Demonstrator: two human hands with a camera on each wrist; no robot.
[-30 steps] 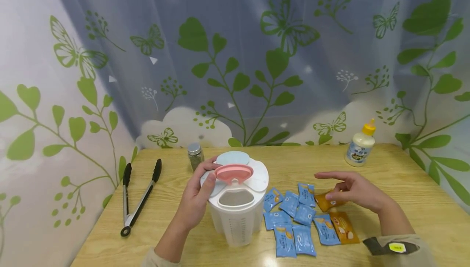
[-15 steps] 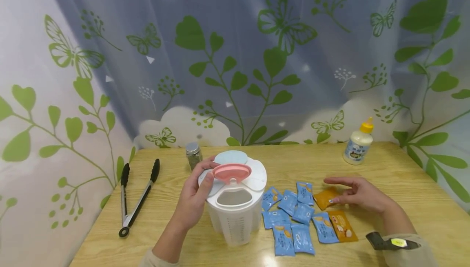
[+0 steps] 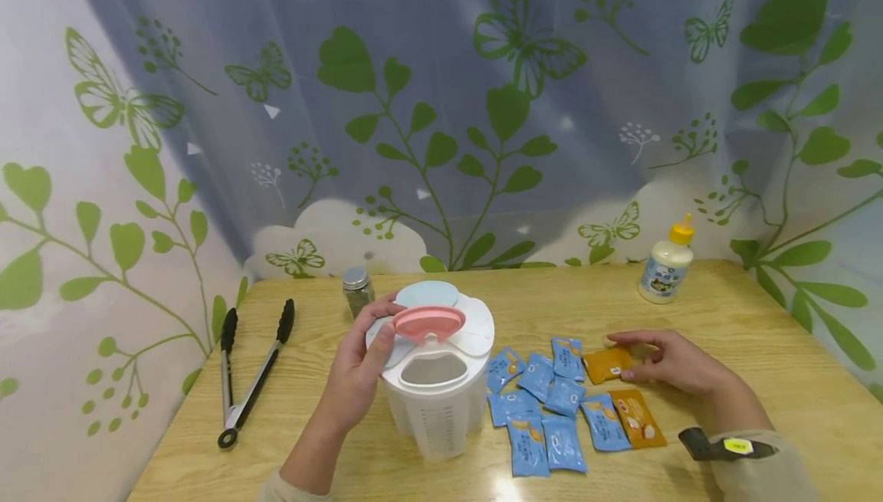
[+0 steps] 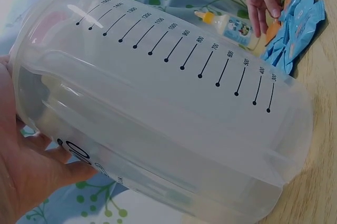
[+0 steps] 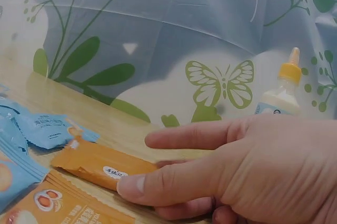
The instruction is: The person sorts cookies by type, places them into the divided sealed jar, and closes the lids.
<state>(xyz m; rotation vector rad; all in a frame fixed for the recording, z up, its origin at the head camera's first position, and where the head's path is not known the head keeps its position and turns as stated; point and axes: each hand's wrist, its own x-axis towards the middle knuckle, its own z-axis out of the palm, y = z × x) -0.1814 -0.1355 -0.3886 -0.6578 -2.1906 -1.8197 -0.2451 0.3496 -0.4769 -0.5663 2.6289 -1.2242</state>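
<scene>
My left hand (image 3: 354,375) holds a clear plastic storage canister (image 3: 438,427) by its upper left side, thumb on the white lid. Printed volume marks run along the canister in the left wrist view, where it stands upright on the table. The lid has a pink flap (image 3: 429,323) raised beside an uncovered opening (image 3: 434,370). At the right, my right hand (image 3: 683,364) pinches the end of an orange snack packet (image 3: 604,365), with the index finger stretched out above it. The right wrist view shows my thumb (image 5: 134,187) against that packet's near side.
Several blue packets (image 3: 527,444) and another orange packet (image 3: 638,419) lie right of the canister. Opened tongs (image 3: 254,379) lie at the left. A small spice jar (image 3: 358,291) stands behind my left hand, and a yellow-capped bottle (image 3: 666,264) at the back right.
My right hand has come down onto the orange packet's right end, and the packet has turned to lie more level. My left hand keeps its hold on the canister.
</scene>
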